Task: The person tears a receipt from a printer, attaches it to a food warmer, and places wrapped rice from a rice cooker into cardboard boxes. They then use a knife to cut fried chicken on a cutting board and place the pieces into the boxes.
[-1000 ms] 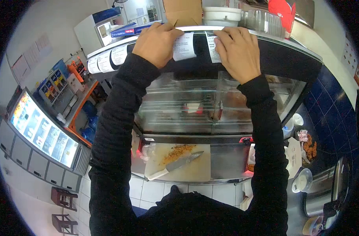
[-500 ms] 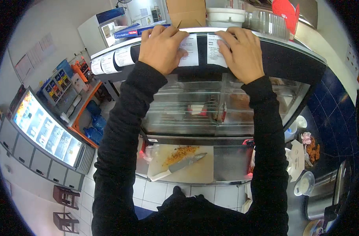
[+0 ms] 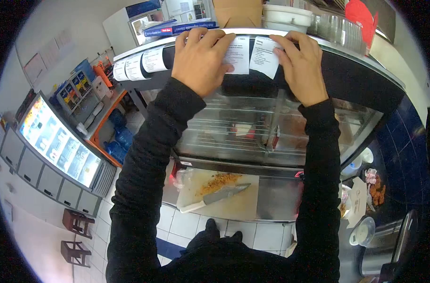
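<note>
Paper slips (image 3: 263, 57), two, between left grip (image 3: 199, 61) and right grip (image 3: 302, 68)

Paper slip (image 3: 239, 55): left edge hidden by left hand (image 3: 199, 61); fine print illegible. Cardboard box (image 3: 237, 15), upper edge of display case (image 3: 354, 75): top cropped.

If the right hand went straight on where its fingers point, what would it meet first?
The right hand would likely first meet the cabinet's pale top edge; beyond it, probably the white tubs, but depth is unclear.
</note>
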`<act>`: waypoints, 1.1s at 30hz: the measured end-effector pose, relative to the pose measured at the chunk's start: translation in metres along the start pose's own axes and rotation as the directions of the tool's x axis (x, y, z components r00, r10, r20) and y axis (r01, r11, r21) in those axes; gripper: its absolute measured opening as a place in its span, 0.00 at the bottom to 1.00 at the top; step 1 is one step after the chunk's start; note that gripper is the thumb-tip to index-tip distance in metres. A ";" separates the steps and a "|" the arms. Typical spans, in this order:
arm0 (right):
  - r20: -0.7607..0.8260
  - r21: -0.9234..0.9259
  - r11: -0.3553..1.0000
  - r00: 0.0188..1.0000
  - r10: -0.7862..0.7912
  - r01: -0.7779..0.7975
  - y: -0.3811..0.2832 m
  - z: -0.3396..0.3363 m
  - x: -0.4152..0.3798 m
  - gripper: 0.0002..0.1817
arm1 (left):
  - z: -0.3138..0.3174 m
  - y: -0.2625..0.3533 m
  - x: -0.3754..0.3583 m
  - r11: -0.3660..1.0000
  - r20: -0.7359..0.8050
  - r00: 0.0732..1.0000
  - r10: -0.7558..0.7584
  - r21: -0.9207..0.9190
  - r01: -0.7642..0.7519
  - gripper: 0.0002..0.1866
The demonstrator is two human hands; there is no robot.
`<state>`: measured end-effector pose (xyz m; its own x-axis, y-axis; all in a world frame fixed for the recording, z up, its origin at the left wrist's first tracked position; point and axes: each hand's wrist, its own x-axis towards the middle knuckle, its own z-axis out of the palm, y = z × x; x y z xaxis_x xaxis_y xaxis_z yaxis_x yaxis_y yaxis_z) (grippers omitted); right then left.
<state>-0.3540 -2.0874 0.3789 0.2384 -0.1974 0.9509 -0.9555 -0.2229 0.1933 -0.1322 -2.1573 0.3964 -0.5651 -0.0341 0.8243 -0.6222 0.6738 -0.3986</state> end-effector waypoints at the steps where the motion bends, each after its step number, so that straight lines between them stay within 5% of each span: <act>1: -0.001 0.009 1.000 1.000 -0.003 0.003 0.001 0.000 0.001 0.14 | 0.000 0.002 0.000 1.000 0.013 1.000 -0.006 -0.013 0.006 0.34; 6: 0.026 0.048 0.999 1.000 -0.008 0.007 0.004 -0.003 0.002 0.16 | -0.014 0.003 -0.012 0.993 0.069 0.996 -0.053 -0.101 0.059 0.53; 13: 0.121 0.071 0.997 0.992 0.030 -0.039 0.001 -0.014 0.009 0.17 | -0.059 0.030 -0.128 0.923 0.079 0.957 -0.277 -0.254 0.288 0.49; 17: 0.207 0.043 0.995 0.975 0.076 -0.086 -0.003 -0.019 0.019 0.15 | -0.048 0.069 -0.241 0.613 0.377 0.777 -0.503 -0.479 0.629 0.43; 18: 0.238 0.035 0.998 0.970 0.041 -0.051 -0.001 -0.020 0.022 0.16 | -0.049 0.078 -0.261 0.626 0.414 0.760 -0.501 -0.433 0.648 0.42; 20: 0.289 0.015 1.000 0.957 0.007 -0.012 0.001 -0.022 0.028 0.16 | -0.036 0.102 -0.318 0.357 0.545 0.607 -0.579 -0.499 0.789 0.43; 24: 0.442 -0.007 1.000 0.897 -0.023 0.028 0.001 -0.030 0.045 0.18 | -0.052 0.132 -0.343 0.128 0.724 0.476 -0.499 -0.482 0.867 0.44; 27: 0.482 0.003 0.998 0.875 -0.054 0.060 0.000 -0.030 0.045 0.19 | -0.062 0.133 -0.329 0.118 0.715 0.543 -0.440 -0.553 0.825 0.42; 33: 0.443 0.128 0.992 0.895 -0.055 -0.002 -0.004 -0.030 0.048 0.22 | -0.071 0.126 -0.327 0.101 0.727 0.527 -0.440 -0.544 0.833 0.40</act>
<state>-0.3441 -2.0675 0.4307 0.3430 -0.5876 0.7328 -0.9259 -0.3430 0.1583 0.0126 -2.0085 0.1050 -0.4183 -0.8509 0.3179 -0.2392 0.4408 0.8651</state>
